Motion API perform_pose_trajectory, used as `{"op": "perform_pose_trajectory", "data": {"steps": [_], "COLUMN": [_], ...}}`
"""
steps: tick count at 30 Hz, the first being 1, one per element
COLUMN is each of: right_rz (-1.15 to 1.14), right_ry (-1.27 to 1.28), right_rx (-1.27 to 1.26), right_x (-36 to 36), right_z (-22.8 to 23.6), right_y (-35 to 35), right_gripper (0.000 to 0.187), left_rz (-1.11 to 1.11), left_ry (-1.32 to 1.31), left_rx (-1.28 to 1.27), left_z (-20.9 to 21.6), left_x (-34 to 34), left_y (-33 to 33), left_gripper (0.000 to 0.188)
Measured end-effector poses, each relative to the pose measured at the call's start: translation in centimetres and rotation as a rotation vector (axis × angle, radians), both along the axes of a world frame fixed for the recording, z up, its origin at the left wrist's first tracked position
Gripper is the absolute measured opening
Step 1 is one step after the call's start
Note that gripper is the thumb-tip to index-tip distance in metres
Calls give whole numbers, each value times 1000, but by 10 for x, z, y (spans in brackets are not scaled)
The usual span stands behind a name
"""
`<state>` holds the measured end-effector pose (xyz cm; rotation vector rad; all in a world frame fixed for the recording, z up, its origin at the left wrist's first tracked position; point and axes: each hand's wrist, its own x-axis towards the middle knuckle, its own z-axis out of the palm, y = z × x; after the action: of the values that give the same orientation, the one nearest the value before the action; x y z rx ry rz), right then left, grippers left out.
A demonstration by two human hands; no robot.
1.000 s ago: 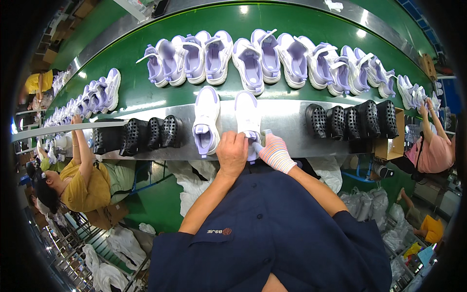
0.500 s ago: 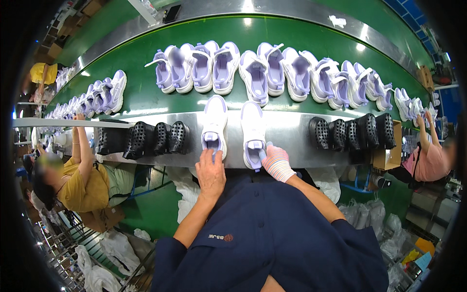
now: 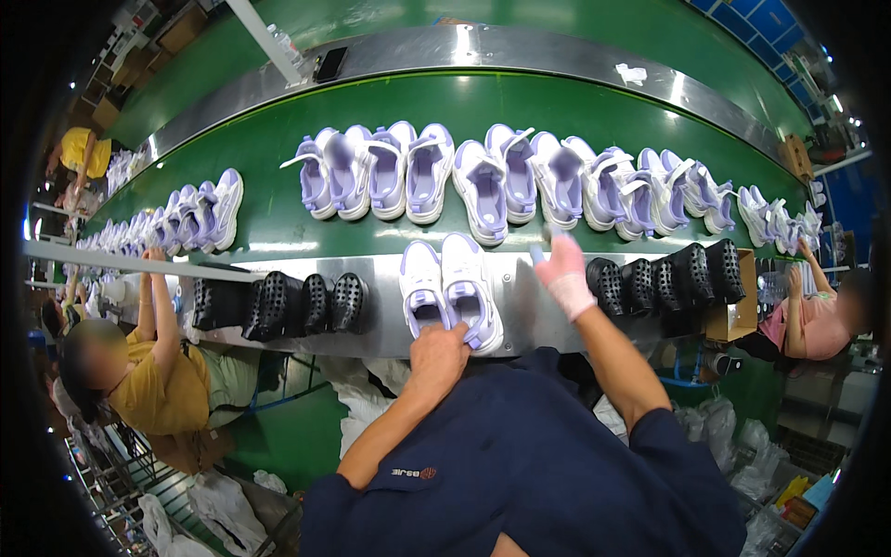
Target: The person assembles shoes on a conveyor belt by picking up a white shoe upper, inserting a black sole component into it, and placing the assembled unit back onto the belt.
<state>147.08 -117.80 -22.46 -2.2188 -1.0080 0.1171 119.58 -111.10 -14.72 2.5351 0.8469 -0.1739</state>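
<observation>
Two white-and-lilac sneakers stand side by side on the metal ledge, toes pointing away from me. My left hand (image 3: 440, 356) is closed on their heel ends, fingers at the openings of the left sneaker (image 3: 422, 286) and the right sneaker (image 3: 471, 292). In a striped knit glove, my right hand (image 3: 564, 280) is raised off the sneakers, to their right. Its thumb stands apart from the blurred fingers, and nothing shows in it. The fingertips are near a row of sneakers (image 3: 483, 193) on the green belt.
Black studded shoe forms stand on the ledge at left (image 3: 271, 306) and right (image 3: 661, 283). An open cardboard box (image 3: 740, 311) is beside the right group. A white bar (image 3: 139, 260) crosses at left. Co-workers sit at left (image 3: 153, 371) and right (image 3: 807, 320).
The two sneakers on the ledge have come together, the right one shifting left. My left hand now grips both heels. My right hand has let go and moved up and right.
</observation>
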Motion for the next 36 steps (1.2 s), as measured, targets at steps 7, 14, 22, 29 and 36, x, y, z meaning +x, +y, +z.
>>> {"op": "perform_pose_trajectory", "data": {"steps": [7,14,22,29,36], "right_rz": [112,168,-63,-182,-385], "right_ry": [-83,-150,-127,-319,-425], "right_rx": [-636,-666,-411,-566,-484], "right_x": [55,79,198,364,504], "right_z": [18,15,106,48,23], "right_y": [111,131,167,269,333], "right_gripper": [36,26,26,27,27], "left_rz": [59,372,411,299,606], "left_ry": [-67,-113,267,351,579], "left_rx": [102,396,539,393,378], "left_z": [128,128,27,-64,-1], "left_x": [10,-18,-72,-159,-61], "left_y": [43,222,472,515,457], "left_gripper": [28,34,33,41,56]}}
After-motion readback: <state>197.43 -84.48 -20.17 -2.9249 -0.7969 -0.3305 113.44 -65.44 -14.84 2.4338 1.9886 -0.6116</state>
